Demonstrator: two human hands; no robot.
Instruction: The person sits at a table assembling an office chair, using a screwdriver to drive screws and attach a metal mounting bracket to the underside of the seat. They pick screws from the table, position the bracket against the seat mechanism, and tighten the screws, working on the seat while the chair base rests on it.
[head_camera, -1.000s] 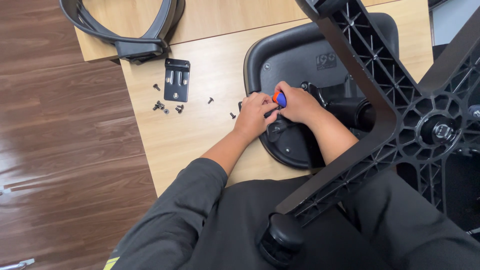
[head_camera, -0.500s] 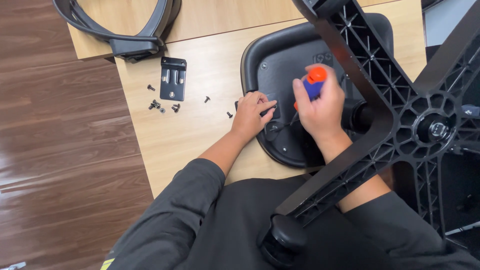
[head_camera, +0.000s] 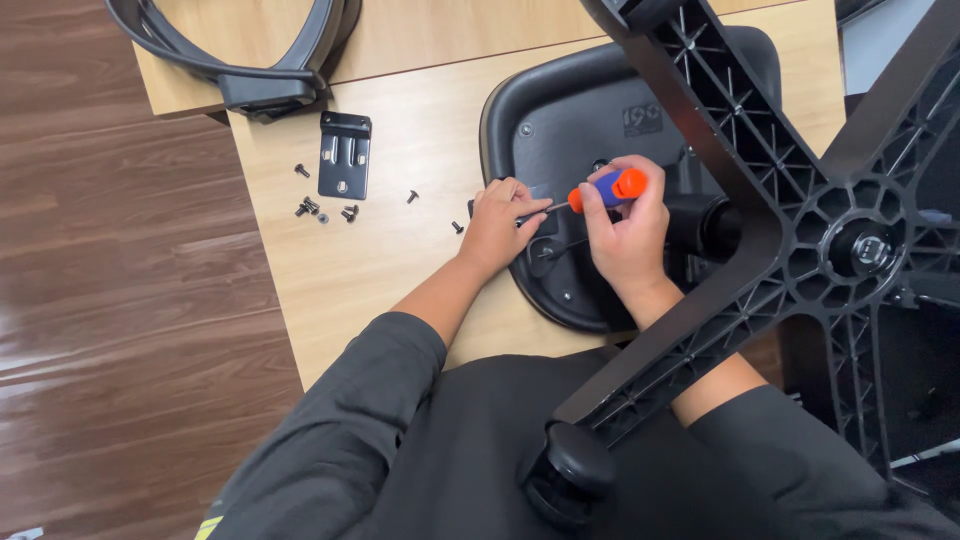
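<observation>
Dark wood floor (head_camera: 110, 290) borders the pale wooden board (head_camera: 400, 260), where small black screws (head_camera: 320, 208) and a black metal bracket (head_camera: 345, 155) lie near its left edge. The left hand (head_camera: 497, 228) pinches the shaft on the black plastic seat underside (head_camera: 570, 130). The right hand (head_camera: 625, 230) is closed round the orange-and-blue-handled screwdriver (head_camera: 605, 189), close beside the black star-shaped chair base (head_camera: 800, 220).

1. The left hand (head_camera: 497, 228) lies palm down, fingers stretched toward the right with the fingertips pinched together.
2. Its forearm is bare, running back to a dark sleeve pushed up near the elbow, which is bent.
3. The right hand (head_camera: 622, 228) is curled tight in a closed grip, knuckles up, thumb on top.
4. Its wrist bends slightly; the forearm angles down toward the body into a dark sleeve.
5. The 2 hands sit close, just apart.
</observation>
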